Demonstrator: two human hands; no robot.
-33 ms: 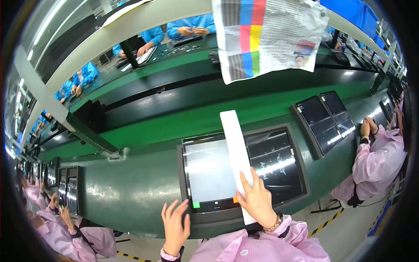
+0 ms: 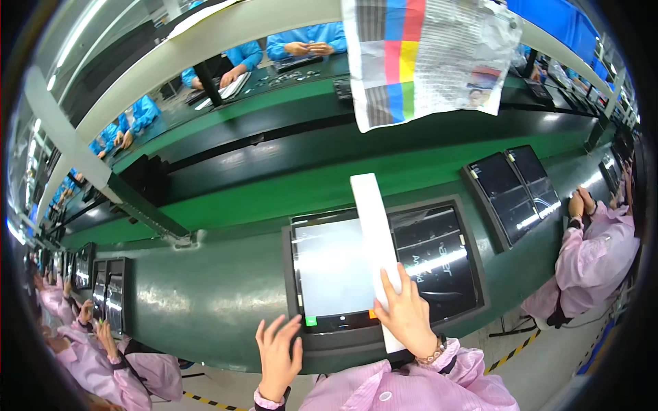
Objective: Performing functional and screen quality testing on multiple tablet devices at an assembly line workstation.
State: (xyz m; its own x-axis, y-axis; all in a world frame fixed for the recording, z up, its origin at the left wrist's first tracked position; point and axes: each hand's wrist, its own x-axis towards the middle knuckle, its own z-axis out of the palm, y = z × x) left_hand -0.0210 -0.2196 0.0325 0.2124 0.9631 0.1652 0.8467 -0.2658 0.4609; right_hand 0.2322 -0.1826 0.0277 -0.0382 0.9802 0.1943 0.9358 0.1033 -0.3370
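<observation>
A dark tray on the green bench in front of me holds two tablets side by side. The left tablet is lit with a white screen and small green and orange squares along its lower edge. The right tablet shows a black screen with pale lettering and glare. Lying lengthwise across the area between them is a long white bar. My right hand rests on the bar's near part, fingers stretched out and spread. By the tray's near left corner my left hand is empty, its fingers apart.
Another tray with two dark tablets sits to the right, near a co-worker in pink. More trays and pink-sleeved workers are at left. A printed colour sheet hangs ahead; blue-sleeved workers sit across the bench. A metal post stands left.
</observation>
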